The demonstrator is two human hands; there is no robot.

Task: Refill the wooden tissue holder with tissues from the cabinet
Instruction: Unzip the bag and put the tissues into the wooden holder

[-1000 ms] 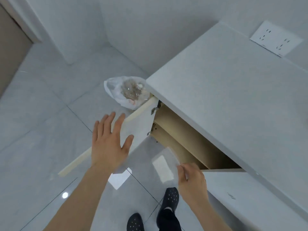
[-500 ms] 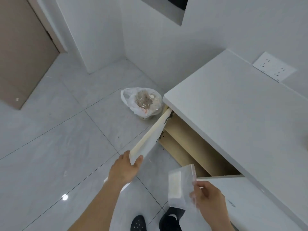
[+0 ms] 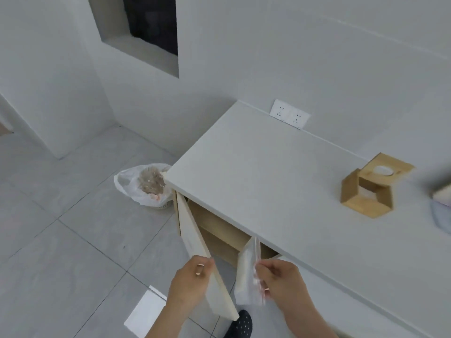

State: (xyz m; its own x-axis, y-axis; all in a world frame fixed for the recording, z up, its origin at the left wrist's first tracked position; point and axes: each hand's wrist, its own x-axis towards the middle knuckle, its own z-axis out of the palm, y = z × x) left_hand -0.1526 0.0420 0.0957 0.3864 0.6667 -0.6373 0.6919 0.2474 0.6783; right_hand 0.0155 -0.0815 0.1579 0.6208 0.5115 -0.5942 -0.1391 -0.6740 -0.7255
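Observation:
A white cabinet [image 3: 268, 181] stands against the wall with its left door [image 3: 195, 242] swung open, showing a wooden interior. My left hand [image 3: 190, 279] grips that door's outer edge. My right hand [image 3: 280, 281] holds a clear plastic pack of white tissues [image 3: 246, 272] in front of the cabinet opening. The wooden tissue holder [image 3: 368, 189] sits on the cabinet top at the right, with a round hole in its top.
A waste bin lined with a white bag [image 3: 144, 186] stands on the tiled floor left of the cabinet. A double wall socket [image 3: 289, 114] sits behind the top. Blurred objects [image 3: 441, 206] lie at the right edge. My dark shoe [image 3: 240, 323] is below.
The view has risen, bringing the wooden holder into sight. My left hand moved from flat against the door to gripping its edge. My right hand lifted the tissue pack out of the cabinet.

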